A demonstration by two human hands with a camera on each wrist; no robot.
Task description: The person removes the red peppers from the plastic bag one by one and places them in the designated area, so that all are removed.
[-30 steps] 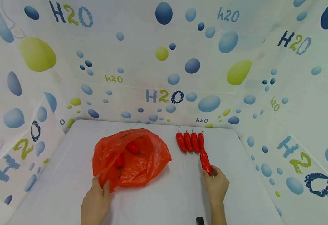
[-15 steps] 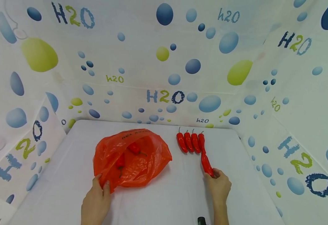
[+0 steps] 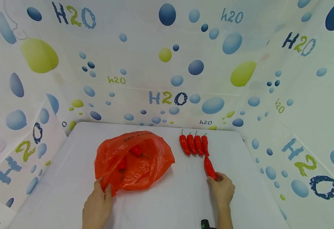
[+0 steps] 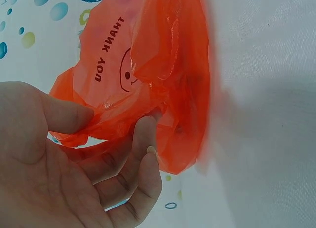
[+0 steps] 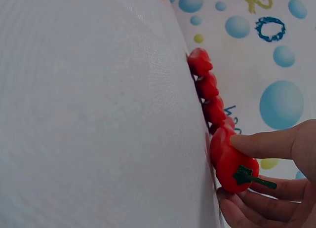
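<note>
Now the right hand (image 3: 222, 188) is pinching a red pepper (image 3: 209, 168) by its fat stem end, near four more peppers (image 3: 192, 145). It's looking light but slippery, so that's seeming a good spot. The left hand (image 3: 97, 203) is gripping the floppy bag (image 3: 106, 156).

A broad bare lane of table (image 3: 161, 206) runs between left grip (image 3: 96, 203) and right grip (image 3: 221, 188), continuing between red bag (image 3: 109, 156) and row of four peppers (image 3: 191, 145). The bag's mouth gapes, its near left rim blocked by the left grip. The held pepper (image 3: 209, 168) fills the way to the row; contact there is hard to judge. A dark object (image 3: 205, 224) crowds the right forearm (image 3: 224, 216).
</note>
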